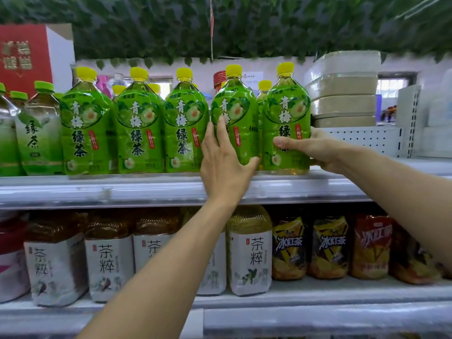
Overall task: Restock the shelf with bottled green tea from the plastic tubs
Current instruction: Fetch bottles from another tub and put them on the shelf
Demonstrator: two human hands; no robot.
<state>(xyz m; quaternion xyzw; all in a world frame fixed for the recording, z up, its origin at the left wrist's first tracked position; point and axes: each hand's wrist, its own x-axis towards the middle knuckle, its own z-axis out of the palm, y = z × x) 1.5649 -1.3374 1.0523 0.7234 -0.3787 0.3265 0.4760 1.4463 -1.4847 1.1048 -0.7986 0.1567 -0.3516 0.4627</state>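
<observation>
Several green tea bottles with yellow caps and bright green labels stand in a row on the upper shelf. My left hand grips the second bottle from the right, fingers on its left side and thumb under its right. My right hand holds the rightmost bottle, thumb across the front label and fingers behind it. Both bottles stand upright on the shelf. More yellow-capped bottles stand behind the front row. No plastic tub is in view.
Paler green tea bottles with green caps fill the shelf's left end. Stacked plastic containers sit to the right of the bottles. A red box stands at top left. The lower shelf holds white-labelled tea bottles and iced tea bottles.
</observation>
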